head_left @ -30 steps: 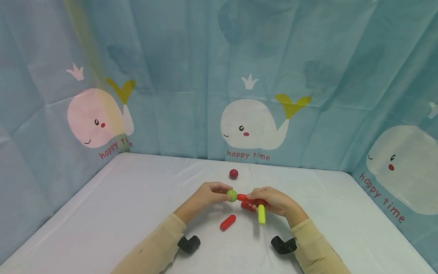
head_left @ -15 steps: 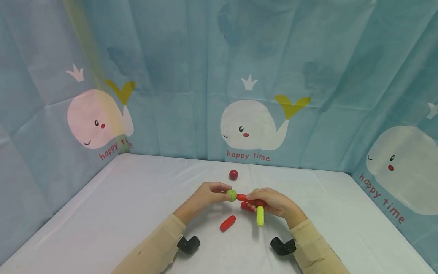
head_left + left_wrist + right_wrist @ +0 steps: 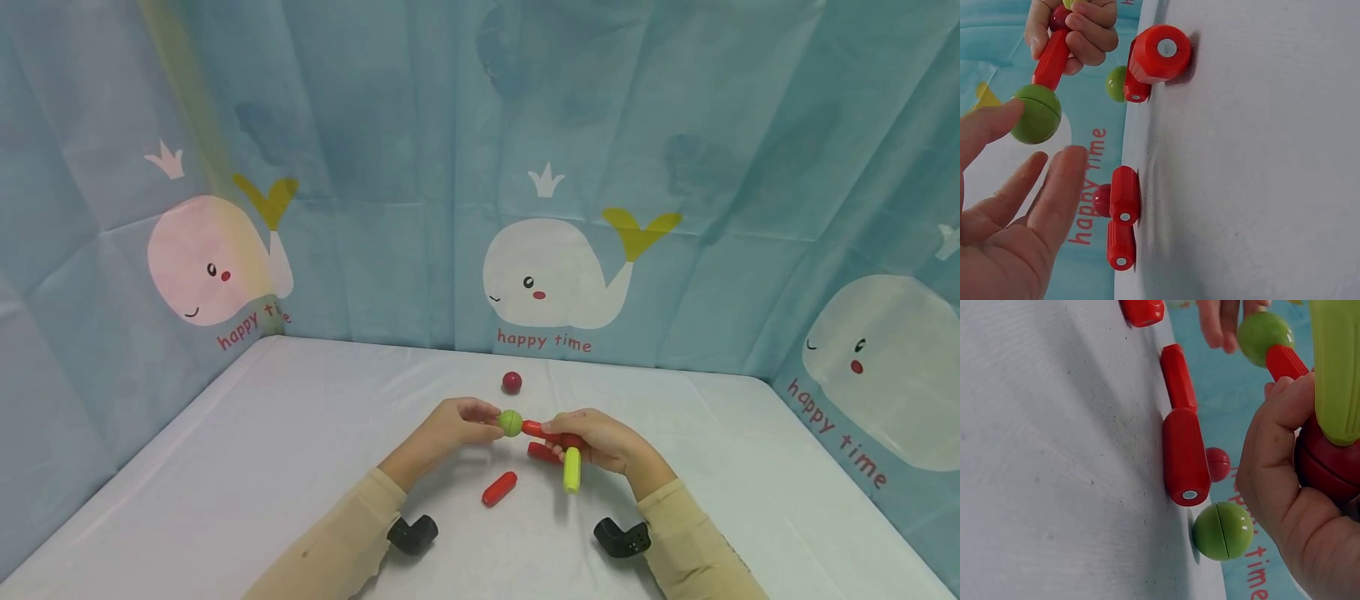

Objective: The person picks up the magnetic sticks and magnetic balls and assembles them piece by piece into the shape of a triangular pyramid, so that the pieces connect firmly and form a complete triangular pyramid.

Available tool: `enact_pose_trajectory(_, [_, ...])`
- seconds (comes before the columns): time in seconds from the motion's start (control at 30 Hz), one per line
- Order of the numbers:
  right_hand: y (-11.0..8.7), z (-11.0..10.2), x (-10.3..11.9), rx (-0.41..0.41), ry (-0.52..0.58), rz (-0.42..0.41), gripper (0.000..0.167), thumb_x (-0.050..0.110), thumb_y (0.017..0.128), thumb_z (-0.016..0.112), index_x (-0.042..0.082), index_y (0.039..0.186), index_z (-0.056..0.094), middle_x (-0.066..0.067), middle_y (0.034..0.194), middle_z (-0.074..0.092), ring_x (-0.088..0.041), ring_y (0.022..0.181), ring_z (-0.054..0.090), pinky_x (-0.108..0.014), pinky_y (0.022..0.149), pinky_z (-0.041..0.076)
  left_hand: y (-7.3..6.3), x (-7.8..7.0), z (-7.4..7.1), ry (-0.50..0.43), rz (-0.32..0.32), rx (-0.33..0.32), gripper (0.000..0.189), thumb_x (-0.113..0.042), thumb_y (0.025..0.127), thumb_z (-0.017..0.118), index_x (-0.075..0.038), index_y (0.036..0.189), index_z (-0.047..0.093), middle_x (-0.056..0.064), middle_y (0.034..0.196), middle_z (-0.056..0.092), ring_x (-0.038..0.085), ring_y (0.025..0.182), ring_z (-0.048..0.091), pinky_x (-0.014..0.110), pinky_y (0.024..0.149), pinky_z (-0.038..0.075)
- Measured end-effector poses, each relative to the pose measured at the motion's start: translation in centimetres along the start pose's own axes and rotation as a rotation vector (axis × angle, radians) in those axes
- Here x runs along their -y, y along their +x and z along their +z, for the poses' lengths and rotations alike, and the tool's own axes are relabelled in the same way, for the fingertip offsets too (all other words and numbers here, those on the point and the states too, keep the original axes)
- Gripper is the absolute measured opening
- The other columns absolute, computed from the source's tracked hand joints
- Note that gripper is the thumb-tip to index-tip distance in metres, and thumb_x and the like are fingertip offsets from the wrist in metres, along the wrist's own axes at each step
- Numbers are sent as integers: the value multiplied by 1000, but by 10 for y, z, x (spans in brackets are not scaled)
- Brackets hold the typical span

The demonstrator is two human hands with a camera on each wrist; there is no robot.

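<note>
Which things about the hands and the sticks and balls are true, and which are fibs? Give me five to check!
1. The right hand grips a red stick. True.
2. The left hand is squeezed into a fist. False: its fingers are stretched out, with the thumb at the green ball.
3. The green ball between the hands is at one end of that red stick. True.
4. The yellow-green stick lies loose on the table. False: it sticks out from the dark red ball in the right hand.
5. A loose red ball sits on the table, farther away than both hands. True.
</note>
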State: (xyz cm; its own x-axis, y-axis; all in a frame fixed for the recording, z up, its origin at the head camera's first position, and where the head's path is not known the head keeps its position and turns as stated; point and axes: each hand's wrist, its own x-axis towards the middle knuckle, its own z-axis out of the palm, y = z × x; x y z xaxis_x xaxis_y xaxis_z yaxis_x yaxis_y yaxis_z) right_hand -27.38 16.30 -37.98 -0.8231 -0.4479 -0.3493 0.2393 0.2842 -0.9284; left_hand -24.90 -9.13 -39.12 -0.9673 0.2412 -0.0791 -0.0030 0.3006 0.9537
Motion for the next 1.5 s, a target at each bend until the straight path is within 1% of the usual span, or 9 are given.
enact_pose_trajectory(0.1, [1,-1,0,0,-1,-7,29,26,95,62,-2,104,65,-2,80,62,-10,71,59,-18,69,55,-1,-1,-1,36,-11,11,33,-24,84,78,-9,113,70,3,110,72,14,94,68,40,95,54])
enact_pose_trajectory(0.17, [1,-2,0,-2,2,-7,28,25,95,62,-1,104,64,-2,81,63,-10,70,58,-18,69,55,-2,-1,-1,79,-34,17,31,-24,84,78,-9,110,71,3,108,71,15,94,67,41,94,54])
enact_pose_trajectory(0.33, [0,-4,0,-2,15,-4,26,24,96,61,0,104,63,-3,81,63,-10,70,59,-18,70,55,-5,-3,1,255,-130,54,28,-27,81,81,-14,104,72,0,103,68,17,87,63,38,86,56])
enact_pose_trajectory(0.47, [1,-4,-1,-5,21,-2,26,24,96,61,0,104,63,-2,81,64,-9,70,59,-18,70,55,-8,-4,3,357,-170,92,28,-29,79,83,-16,101,72,0,97,67,18,77,64,38,82,54])
enact_pose_trajectory(0.57, [1,-4,-1,-8,24,-2,26,24,95,61,0,104,63,-2,80,64,-9,69,59,-18,69,55,-10,-4,5,373,-176,93,28,-28,78,84,-16,100,71,0,94,66,17,73,64,38,81,54])
enact_pose_trajectory(0.83, [2,-4,-1,-16,23,2,28,25,95,61,-1,105,63,-3,81,64,-9,69,59,-18,70,56,-16,-7,10,387,-197,115,27,-30,74,86,-17,93,71,1,83,67,17,71,64,38,79,53])
enact_pose_trajectory(1.07, [2,-4,-1,-28,22,13,30,25,95,61,-2,109,61,-3,81,63,-9,70,59,-18,70,56,-18,-8,16,425,-165,134,21,-28,75,86,-16,88,74,0,76,68,18,74,61,34,73,53])
enact_pose_trajectory(1.27, [1,-4,0,-22,38,19,33,24,95,60,-4,112,59,-3,83,64,-9,70,60,-18,71,56,-20,-10,23,435,-183,116,20,-23,74,87,-15,86,74,1,73,68,19,73,60,34,71,52])
enact_pose_trajectory(1.5, [0,-3,1,-21,35,17,33,24,95,61,-5,111,59,-4,82,65,-9,70,60,-17,70,56,-21,-12,27,479,-193,99,15,-16,75,85,-15,82,72,1,73,67,19,73,59,33,69,53])
